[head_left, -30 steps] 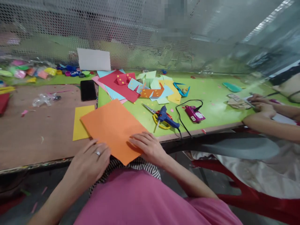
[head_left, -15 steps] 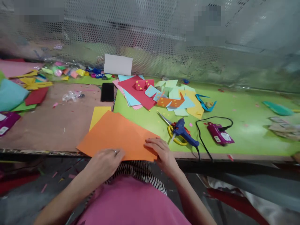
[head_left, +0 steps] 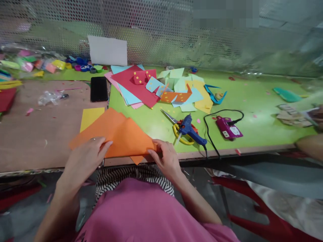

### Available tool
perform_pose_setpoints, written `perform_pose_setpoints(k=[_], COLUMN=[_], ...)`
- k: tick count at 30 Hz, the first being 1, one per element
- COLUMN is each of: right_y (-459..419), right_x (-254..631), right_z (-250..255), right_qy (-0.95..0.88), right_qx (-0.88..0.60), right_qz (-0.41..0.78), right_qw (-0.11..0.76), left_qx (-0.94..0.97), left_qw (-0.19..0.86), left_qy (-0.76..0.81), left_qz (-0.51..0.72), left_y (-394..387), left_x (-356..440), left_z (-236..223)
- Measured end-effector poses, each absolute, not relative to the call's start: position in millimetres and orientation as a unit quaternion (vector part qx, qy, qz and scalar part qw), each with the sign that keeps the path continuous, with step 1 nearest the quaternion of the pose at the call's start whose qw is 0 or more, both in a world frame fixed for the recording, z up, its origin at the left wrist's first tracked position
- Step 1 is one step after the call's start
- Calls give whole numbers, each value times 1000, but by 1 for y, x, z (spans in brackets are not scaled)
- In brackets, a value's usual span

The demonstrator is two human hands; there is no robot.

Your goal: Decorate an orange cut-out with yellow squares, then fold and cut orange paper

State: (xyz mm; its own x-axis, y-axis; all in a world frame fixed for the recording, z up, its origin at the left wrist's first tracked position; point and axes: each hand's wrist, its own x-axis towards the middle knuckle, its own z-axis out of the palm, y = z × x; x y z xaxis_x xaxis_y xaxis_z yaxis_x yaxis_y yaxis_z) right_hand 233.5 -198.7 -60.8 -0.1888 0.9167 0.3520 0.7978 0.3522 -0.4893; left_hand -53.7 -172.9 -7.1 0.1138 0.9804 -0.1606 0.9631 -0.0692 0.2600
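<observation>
Orange paper [head_left: 126, 134] lies at the table's front edge, bent across its middle, with a small orange corner showing below its near edge. My left hand [head_left: 87, 156] holds its left part, thumb on top and the other fingers partly hidden. At the right corner, my right hand [head_left: 168, 158] pinches the paper between thumb and fingers. A yellow sheet [head_left: 91, 117] is partly covered by the orange paper. Right of my right hand, a blue glue gun [head_left: 189, 129] rests on yellow-handled scissors [head_left: 170, 117].
A purple power block [head_left: 229, 128] with a black cord lies to the right. Behind are a phone [head_left: 99, 89], a red sheet [head_left: 126, 79], dotted paper strips [head_left: 176, 97] and a white card [head_left: 108, 50]. Another person's arm [head_left: 310, 146] reaches in at the far right.
My left hand has slid left along the orange paper, and the sheet has bent, with a corner now showing at the front. My right hand still grips the right corner. The view has shifted.
</observation>
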Motion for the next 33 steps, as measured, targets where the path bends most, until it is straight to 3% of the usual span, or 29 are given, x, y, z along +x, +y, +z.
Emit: perform_pose_setpoints(k=[33], right_y=[-209], right_x=[225], right_z=[-58], right_qy=[-749], right_qx=[-603], right_qz=[83], right_qw=[263], left_qx=[655], left_qw=[98], left_qy=[748], left_qz=[-34], left_y=[-167], left_x=[-55], left_z=[-5])
